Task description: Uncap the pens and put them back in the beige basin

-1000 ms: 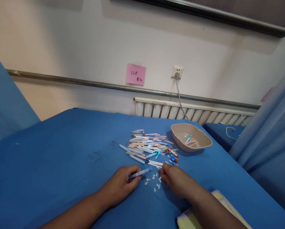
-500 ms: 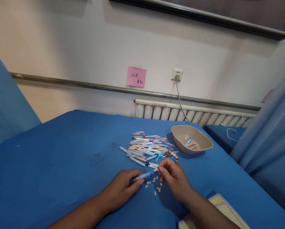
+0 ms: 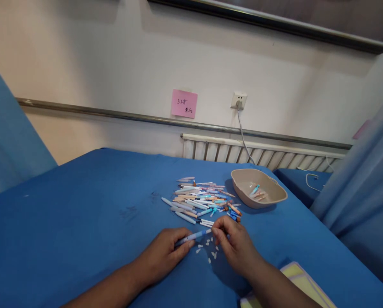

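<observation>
Barrel (image 3: 196, 235), pale blue and slim, lies between thumb and curled fingers of the left hand (image 3: 173, 247), its end toward the right hand (image 3: 234, 246), whose thumb and forefinger pinch closed on a small white piece (image 3: 208, 231) at that end. Keeping both in one straight line, with light, even pressure, would probably serve best; a slant might jam them. Hard-looking white cones (image 3: 209, 260) lie loose between the hands; beyond, smooth straight pens (image 3: 185, 217) crowd the matte blue worktop (image 3: 98, 205), beside a wavy-rimmed beige bowl (image 3: 276, 195)
</observation>
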